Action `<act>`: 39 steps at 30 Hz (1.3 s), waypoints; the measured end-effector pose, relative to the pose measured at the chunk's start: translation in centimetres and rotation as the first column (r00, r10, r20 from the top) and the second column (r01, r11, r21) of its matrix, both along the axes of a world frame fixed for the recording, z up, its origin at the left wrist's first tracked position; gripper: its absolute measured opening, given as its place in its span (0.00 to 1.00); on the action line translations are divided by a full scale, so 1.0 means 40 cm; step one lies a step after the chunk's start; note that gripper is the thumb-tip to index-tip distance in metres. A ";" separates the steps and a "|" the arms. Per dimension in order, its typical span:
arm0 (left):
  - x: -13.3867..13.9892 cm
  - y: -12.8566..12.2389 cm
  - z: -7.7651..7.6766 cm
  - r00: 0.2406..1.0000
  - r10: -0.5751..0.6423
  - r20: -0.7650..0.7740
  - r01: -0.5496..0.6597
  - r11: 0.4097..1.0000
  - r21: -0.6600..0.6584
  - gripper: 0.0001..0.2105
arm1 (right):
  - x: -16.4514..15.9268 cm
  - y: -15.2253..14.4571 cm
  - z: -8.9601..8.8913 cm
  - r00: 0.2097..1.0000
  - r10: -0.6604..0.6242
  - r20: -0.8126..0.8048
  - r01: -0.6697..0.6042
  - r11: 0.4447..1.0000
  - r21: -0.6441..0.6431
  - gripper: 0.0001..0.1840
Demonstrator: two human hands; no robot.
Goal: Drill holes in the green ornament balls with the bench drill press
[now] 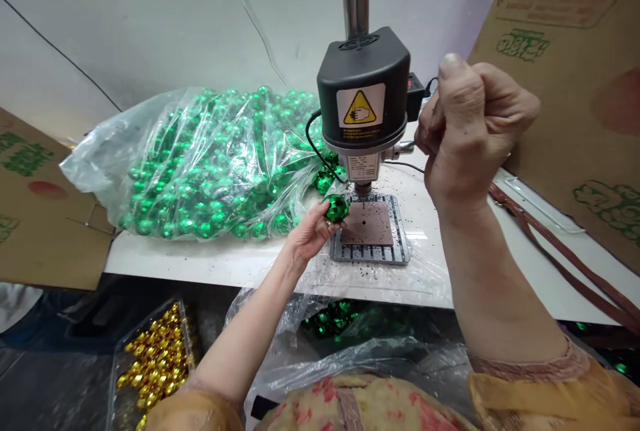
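Observation:
A shiny green faceted ball (337, 208) is pinched in the fingers of my left hand (314, 231), at the left edge of the drill press base plate (370, 254). My right hand (467, 127) is closed in a fist, raised to the right of the black drill press head (364, 87). Beside that fist is the metal feed hub (403, 149); whatever the fist wraps is hidden. Below the chuck (363, 188), a reddish-brown board (375, 224) with a small hole lies on the slotted plate, with dark shavings scattered around.
A large clear plastic bag (200, 164) full of green balls lies left of the drill press. Cardboard boxes (45, 211) flank both sides. Gold balls (155, 354) fill a clear container below the table's front edge. More green balls (333, 319) lie in plastic near my lap. A brown strap (565, 257) crosses the right.

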State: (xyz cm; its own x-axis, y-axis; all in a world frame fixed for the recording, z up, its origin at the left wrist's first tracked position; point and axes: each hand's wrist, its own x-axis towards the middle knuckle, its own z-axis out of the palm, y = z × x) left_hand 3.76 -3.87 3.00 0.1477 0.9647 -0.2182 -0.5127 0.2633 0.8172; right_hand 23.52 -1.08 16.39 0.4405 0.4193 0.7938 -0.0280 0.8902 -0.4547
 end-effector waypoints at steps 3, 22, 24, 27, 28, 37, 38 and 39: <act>0.013 -0.004 -0.017 0.998 -0.040 -0.041 0.039 0.999 -0.019 0.14 | 0.004 0.004 -0.002 0.999 -0.029 0.032 0.030 0.999 -0.026 0.28; 0.042 0.047 -0.129 0.778 0.113 -0.618 0.180 0.903 0.391 0.27 | -0.009 -0.025 0.017 0.999 0.030 0.012 -0.029 0.999 -0.032 0.28; 0.047 0.048 -0.136 0.771 0.124 -0.625 0.178 0.900 0.398 0.27 | -0.009 -0.027 0.018 0.999 0.030 0.014 -0.029 0.999 -0.045 0.28; 0.055 0.038 -0.134 0.737 0.139 -0.662 0.193 0.895 0.402 0.25 | -0.010 -0.026 0.017 1.000 0.016 0.012 -0.016 0.998 -0.058 0.30; 0.059 0.032 -0.130 0.707 0.145 -0.693 0.206 0.894 0.397 0.25 | -0.010 -0.026 0.016 1.000 0.006 0.014 -0.005 0.998 -0.058 0.30; 0.103 0.009 -0.119 0.517 0.309 -0.798 0.207 0.860 0.467 0.22 | -0.004 -0.023 0.017 0.995 -0.050 0.081 0.055 0.996 -0.068 0.29; 0.104 0.010 -0.121 0.527 0.300 -0.795 0.207 0.862 0.463 0.23 | -0.004 -0.022 0.016 0.997 -0.037 0.073 0.040 0.998 -0.048 0.29; 0.104 0.011 -0.122 0.537 0.292 -0.791 0.210 0.863 0.460 0.23 | -0.003 -0.021 0.016 0.998 -0.026 0.063 0.028 0.999 -0.029 0.29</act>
State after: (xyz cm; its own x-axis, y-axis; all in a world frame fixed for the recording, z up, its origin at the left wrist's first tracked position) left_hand 7.92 -3.42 -1.90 0.1036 0.9654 0.2394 0.4471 -0.2602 0.8558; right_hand 23.39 -1.93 17.02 0.4016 0.4324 0.8073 0.0248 0.8761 -0.4815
